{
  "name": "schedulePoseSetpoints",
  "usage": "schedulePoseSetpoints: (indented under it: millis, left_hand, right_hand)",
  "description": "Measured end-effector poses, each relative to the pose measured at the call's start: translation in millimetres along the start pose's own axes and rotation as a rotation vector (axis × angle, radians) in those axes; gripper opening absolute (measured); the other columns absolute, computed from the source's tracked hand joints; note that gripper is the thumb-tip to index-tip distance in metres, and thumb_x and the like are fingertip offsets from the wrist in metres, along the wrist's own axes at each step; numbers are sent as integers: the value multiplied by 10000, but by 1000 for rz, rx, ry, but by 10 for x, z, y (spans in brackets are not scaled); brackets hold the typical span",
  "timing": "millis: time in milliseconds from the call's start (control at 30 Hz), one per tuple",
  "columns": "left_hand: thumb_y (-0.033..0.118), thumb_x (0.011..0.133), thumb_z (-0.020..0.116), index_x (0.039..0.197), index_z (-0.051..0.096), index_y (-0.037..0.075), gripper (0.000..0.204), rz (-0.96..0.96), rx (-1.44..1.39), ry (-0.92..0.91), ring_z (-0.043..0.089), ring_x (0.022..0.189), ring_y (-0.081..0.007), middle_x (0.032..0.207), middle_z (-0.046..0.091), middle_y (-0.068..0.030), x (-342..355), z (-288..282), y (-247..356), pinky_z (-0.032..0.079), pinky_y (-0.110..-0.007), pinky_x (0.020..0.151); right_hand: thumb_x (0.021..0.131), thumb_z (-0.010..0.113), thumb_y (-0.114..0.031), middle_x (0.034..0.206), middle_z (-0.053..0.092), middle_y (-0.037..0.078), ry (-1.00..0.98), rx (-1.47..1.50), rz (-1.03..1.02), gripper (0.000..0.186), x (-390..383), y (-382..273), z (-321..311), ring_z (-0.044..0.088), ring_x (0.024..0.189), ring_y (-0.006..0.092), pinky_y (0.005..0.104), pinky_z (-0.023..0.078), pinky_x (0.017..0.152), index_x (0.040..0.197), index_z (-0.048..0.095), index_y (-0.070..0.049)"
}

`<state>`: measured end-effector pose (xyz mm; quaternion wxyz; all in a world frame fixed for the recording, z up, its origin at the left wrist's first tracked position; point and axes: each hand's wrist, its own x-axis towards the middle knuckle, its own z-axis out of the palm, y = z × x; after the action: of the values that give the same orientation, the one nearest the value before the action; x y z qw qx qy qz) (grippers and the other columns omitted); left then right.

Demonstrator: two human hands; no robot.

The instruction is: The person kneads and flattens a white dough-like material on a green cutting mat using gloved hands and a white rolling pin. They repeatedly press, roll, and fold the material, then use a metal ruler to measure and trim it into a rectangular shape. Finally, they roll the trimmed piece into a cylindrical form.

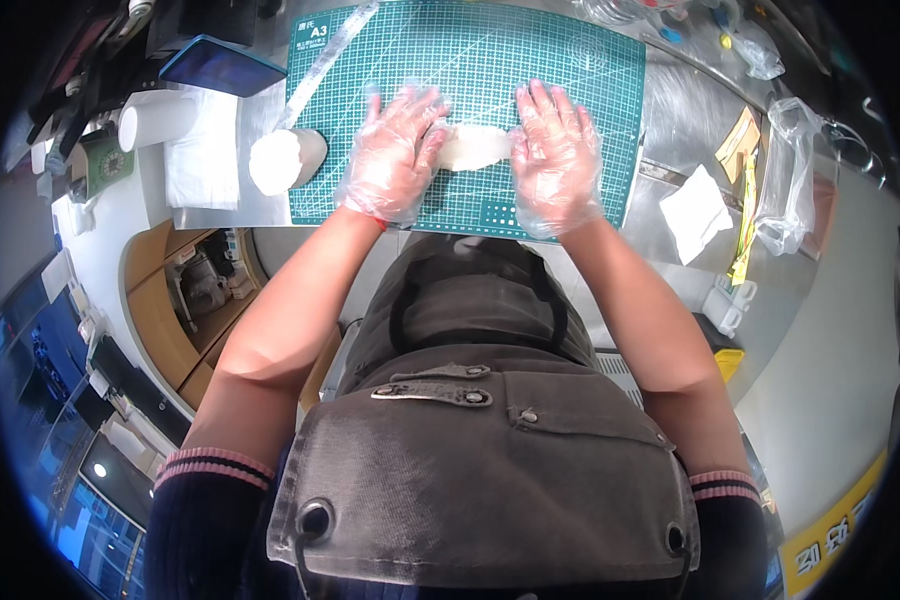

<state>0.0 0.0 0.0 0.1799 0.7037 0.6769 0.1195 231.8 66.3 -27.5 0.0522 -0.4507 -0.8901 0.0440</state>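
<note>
My left hand (390, 155) and my right hand (558, 155), both in clear plastic gloves, rest on a green cutting mat (430, 60) with a white grid. Between them lies an oblong, smooth white lump (475, 147), like dough or clay. The left thumb is by its left end and the right thumb by its right end; whether they press on it I cannot tell. Fingers of both hands are stretched out flat, so both are open. Left of my left hand stands a thicker white lump (288, 162) with a rough face, at the mat's edge.
A clear ruler (330, 65) lies slanted across the mat's left part. Beyond it is a dark blue phone-like device (223, 66). White sheets (202, 150) lie at left. To the right are a white paper piece (695, 215), a yellow strip (746, 220) and clear plastic packaging (785, 175).
</note>
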Motion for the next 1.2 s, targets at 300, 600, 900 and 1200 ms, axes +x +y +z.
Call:
schedulePoseSetpoints:
  millis: [300, 600, 900, 1200]
  left_hand:
    - [250, 982, 692, 1255, 699, 61, 332, 75, -196, -478, 650, 1152, -342, 1214, 710, -147, 446, -188, 143, 523, -422, 1013]
    - [167, 1009, 649, 1135, 725, 94, 164, -186, -566, -520, 657, 908, -186, 999, 732, -61, 552, -183, 18, 534, -331, 842]
    - [125, 988, 664, 1089, 732, 70, 134, -428, -643, -372, 648, 878, -138, 955, 724, -16, 609, -52, -146, 535, -308, 841]
    - [335, 981, 649, 1051, 730, 77, 279, -80, 86, -427, 732, 916, -339, 946, 745, -176, 88, -336, -230, 581, -418, 793]
  right_hand:
    - [869, 734, -208, 1158, 662, 100, 11, 224, -216, 338, -88, 44, -219, 631, 1075, 302, 454, 489, 946, 1163, 700, -45]
    - [990, 568, -126, 1006, 688, 127, 240, 451, -144, 132, -28, 117, -172, 642, 962, 351, 478, 505, 877, 1049, 665, -59]
    - [702, 709, 60, 1094, 681, 94, 325, 362, -267, 492, -51, 311, -367, 646, 1050, 334, 465, 482, 950, 1167, 641, -84]
    - [837, 769, -21, 1118, 680, 130, 121, 534, 225, 349, -349, 213, -385, 677, 982, 339, 415, 559, 845, 1170, 665, -46]
